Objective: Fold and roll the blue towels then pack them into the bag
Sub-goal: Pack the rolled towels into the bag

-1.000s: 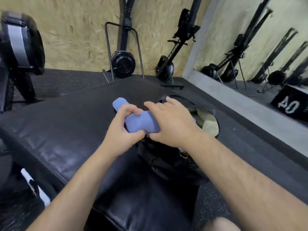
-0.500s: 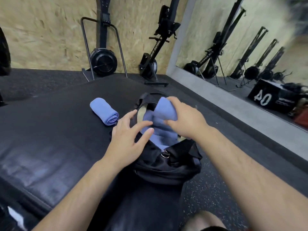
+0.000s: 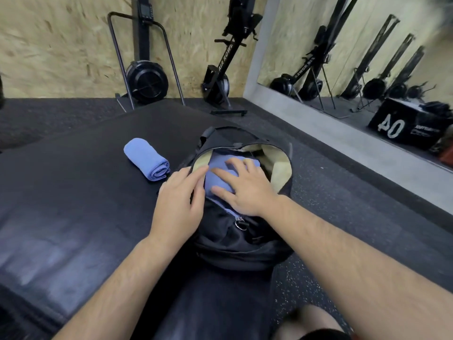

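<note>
Pressing a blue towel point(image 3: 218, 179) down inside the open mouth of the black bag point(image 3: 235, 244) with the right hand point(image 3: 245, 190), fingers straight and spread, gripping nothing. Touching the zip rim on the bag's left side with the left hand point(image 3: 179, 204), fingers extended and loose, holding nothing. Tan lining bare to the towel's right, with spare room there. Just beside the bag's left side, a second rolled towel point(image 3: 147, 161) on the black mat point(image 3: 73, 192). Bag at the mat's right edge; beyond it open speckled floor point(image 3: 343, 187), then a wall mirror point(image 3: 367, 57).
</note>
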